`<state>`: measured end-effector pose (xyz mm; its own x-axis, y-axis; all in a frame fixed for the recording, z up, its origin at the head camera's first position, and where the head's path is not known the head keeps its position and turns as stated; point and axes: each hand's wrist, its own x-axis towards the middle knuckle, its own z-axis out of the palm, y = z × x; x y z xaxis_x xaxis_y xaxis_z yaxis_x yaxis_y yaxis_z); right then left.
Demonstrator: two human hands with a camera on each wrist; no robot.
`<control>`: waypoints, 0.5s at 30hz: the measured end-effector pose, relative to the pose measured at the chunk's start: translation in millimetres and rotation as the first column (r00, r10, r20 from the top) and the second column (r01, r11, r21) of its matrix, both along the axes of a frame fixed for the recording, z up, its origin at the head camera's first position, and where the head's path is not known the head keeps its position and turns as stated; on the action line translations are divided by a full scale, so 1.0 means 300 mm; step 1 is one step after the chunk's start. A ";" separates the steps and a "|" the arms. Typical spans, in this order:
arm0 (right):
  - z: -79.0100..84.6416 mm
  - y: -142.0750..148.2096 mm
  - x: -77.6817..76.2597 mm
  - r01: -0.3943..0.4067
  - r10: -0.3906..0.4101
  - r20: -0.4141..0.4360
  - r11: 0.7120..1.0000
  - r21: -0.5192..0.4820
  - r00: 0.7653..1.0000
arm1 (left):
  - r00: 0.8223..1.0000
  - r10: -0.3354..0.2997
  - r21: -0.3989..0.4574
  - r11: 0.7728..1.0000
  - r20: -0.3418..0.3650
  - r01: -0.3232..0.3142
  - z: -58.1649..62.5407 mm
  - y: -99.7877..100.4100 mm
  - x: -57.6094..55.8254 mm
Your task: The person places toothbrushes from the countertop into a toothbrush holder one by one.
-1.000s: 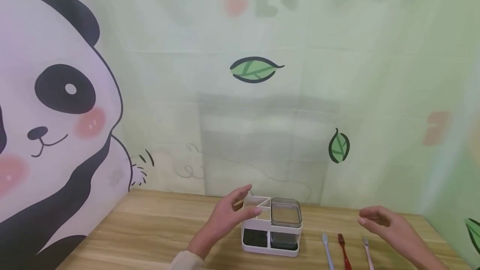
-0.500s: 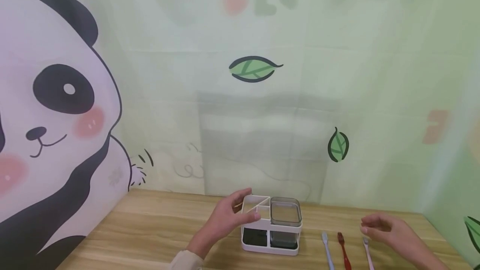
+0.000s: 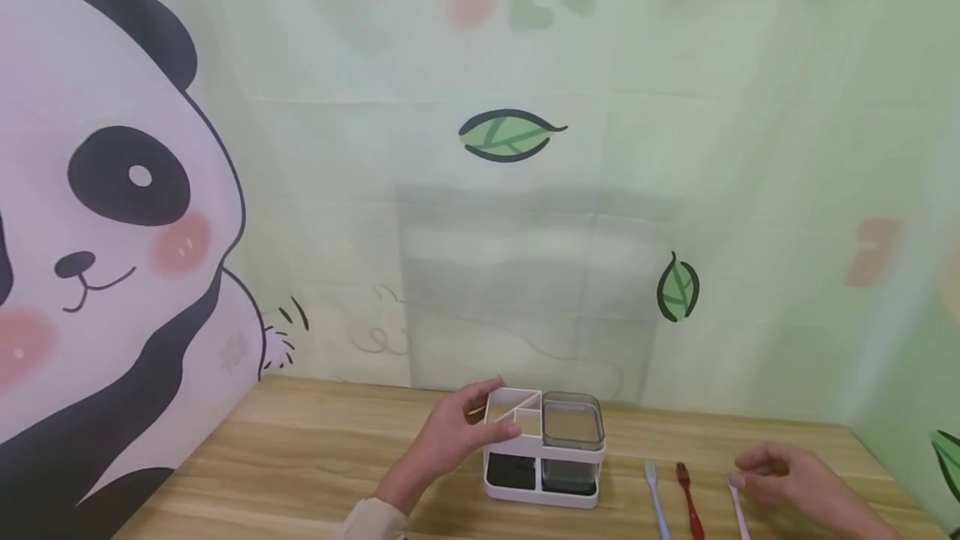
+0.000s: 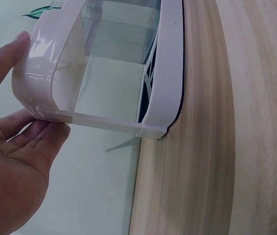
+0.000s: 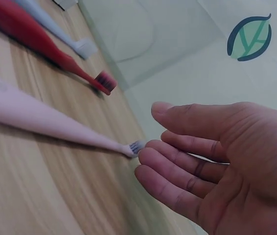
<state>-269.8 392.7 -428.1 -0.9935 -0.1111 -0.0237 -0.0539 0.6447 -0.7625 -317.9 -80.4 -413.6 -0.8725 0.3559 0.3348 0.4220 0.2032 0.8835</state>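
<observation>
My left hand [image 3: 457, 432] grips the upper left side of a white toothbrush holder [image 3: 540, 447], thumb in front and fingers on its side. The holder stands upright on the table, with a clear grey cup [image 3: 572, 423] in its right half. In the left wrist view, the thumb and fingertips meet the holder's glossy white upper part [image 4: 43, 56]. My right hand [image 3: 787, 477], its fingers loosely bent, hovers by the head of a pink toothbrush [image 3: 739, 511]. The right wrist view shows nothing between thumb and fingers; the pink toothbrush [image 5: 50, 117] lies on the table.
A red toothbrush [image 3: 690, 500] and a light blue toothbrush [image 3: 656, 500] lie between the holder and the pink one. Behind the wooden table [image 3: 300, 457] hangs a green cloth backdrop [image 3: 337, 190] printed with a panda and leaves.
My right hand has come down and slightly right, closer to the pink toothbrush's head. My left hand has settled onto the holder's side. The holder and toothbrushes stay in place.
</observation>
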 end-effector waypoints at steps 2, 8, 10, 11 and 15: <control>-0.007 0.001 -0.003 0.030 -0.030 0.034 1.000 0.009 0.999 | 1.000 0.006 0.001 1.000 0.004 -0.006 0.002 0.000 0.000; -0.028 0.018 0.000 -0.004 0.008 0.101 0.999 -0.032 0.995 | 1.000 0.009 -0.003 1.000 0.014 -0.009 0.002 0.001 0.000; -0.031 0.024 0.004 -0.042 0.047 0.100 0.998 -0.050 0.994 | 1.000 0.006 0.002 1.000 0.009 -0.006 0.001 0.000 -0.001; -0.032 0.026 0.005 -0.050 0.055 0.100 0.997 -0.056 0.994 | 1.000 0.005 0.005 1.000 0.008 -0.005 0.000 0.000 -0.002; -0.033 0.021 0.007 -0.053 0.056 0.102 0.998 -0.033 0.993 | 1.000 0.003 0.017 1.000 0.011 -0.003 0.002 -0.001 0.000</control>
<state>-267.7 398.9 -437.9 -0.9785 -0.1669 -0.1210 -0.0086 0.6195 -0.7850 -318.0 -80.8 -412.9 -0.8770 0.3478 0.3316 0.4120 0.1891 0.8913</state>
